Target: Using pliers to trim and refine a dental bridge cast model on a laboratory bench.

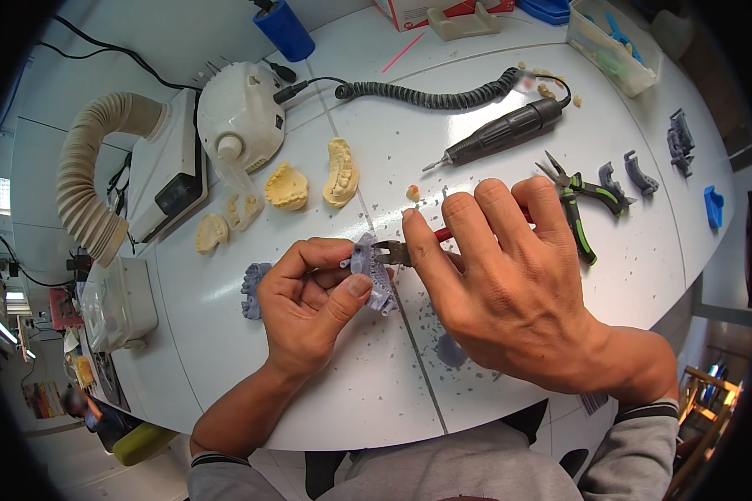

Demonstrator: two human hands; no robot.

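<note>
My left hand [305, 305] pinches a grey 3D-printed dental piece [378, 288] with many thin supports between thumb and fingers, just above the white table. Wrapped round the red handles of a pair of side cutters [396, 254] is my right hand [510, 280]. The cutters' metal jaws meet the piece's right upper edge; whether they bite on a support is too small to tell. Another grey printed dental piece [253, 290] lies left of my left hand. Grey crumbs are scattered below and around both hands.
Yellow dental casts [340, 174] lie beyond my left hand, near a white control unit [241, 117] and ribbed hose [88, 167]. A black handpiece [510, 132], green-black pliers [591, 190] and grey printed pieces [641, 174] lie right. A clear bin [614, 58] stands far right.
</note>
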